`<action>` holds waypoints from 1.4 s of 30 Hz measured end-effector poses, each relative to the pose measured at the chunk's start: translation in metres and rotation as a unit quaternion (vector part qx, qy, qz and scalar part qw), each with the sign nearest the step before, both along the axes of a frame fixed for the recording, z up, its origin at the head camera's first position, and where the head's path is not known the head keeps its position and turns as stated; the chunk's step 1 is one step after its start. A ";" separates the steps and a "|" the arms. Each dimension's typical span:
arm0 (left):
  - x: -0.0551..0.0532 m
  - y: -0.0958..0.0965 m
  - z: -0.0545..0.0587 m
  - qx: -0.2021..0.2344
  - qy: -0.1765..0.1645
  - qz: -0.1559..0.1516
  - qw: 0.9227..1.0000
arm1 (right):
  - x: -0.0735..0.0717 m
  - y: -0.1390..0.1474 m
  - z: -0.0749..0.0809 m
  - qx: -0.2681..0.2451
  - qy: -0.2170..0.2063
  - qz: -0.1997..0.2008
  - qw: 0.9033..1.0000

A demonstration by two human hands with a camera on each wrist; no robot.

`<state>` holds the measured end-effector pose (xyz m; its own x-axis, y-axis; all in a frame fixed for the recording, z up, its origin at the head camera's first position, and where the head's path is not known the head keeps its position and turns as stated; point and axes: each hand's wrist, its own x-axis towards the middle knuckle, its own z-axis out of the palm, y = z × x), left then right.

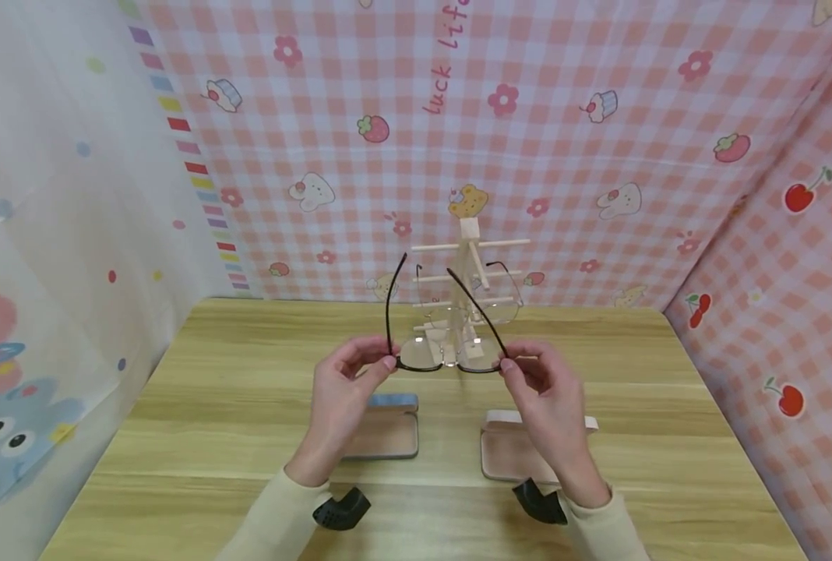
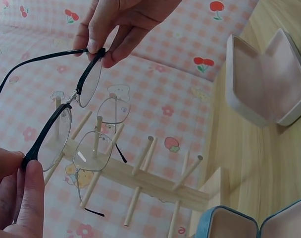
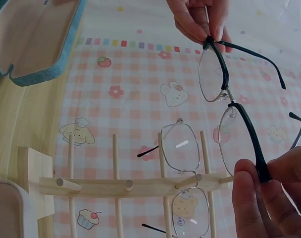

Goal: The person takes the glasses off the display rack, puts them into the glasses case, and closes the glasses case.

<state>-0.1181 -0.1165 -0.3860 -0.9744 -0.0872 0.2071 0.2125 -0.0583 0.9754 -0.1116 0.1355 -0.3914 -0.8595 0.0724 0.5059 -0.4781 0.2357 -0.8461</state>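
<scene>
My left hand (image 1: 339, 397) and right hand (image 1: 549, 397) hold up black half-rim eyeglasses (image 1: 421, 368) between them. Each hand pinches one front corner, by the hinge, between thumb and fingers. Both temples are unfolded and point away from me. Behind the eyeglasses stands a wooden display rack (image 1: 469, 228) with several pegs. A second pair of eyeglasses (image 2: 92, 150), with a thin metal rim, rests on the rack's pegs.
An open blue glasses case (image 1: 393, 400) lies on the wooden table (image 1: 213, 405) under my left hand. An open white glasses case (image 1: 503, 418) is under my right hand, which partly hides it. Checked pink cloth (image 1: 556, 156) hangs behind the table.
</scene>
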 end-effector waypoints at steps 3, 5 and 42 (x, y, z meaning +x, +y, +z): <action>0.001 -0.001 -0.001 -0.005 -0.001 0.003 1.000 | 0.000 -0.002 -0.003 0.002 0.026 0.003 1.000; 0.002 -0.001 -0.002 -0.009 -0.004 0.005 1.000 | 0.000 -0.002 -0.004 0.008 0.042 0.003 0.999; 0.005 -0.001 -0.012 0.000 -0.007 0.040 0.999 | -0.004 0.000 -0.008 0.114 0.110 0.002 0.987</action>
<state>-0.1131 -0.1174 -0.3979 -0.9674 -0.1641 0.1930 0.2022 -0.0412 0.9785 -0.1160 0.1353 -0.3992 -0.7274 -0.0673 0.6829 -0.6451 0.4063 -0.6472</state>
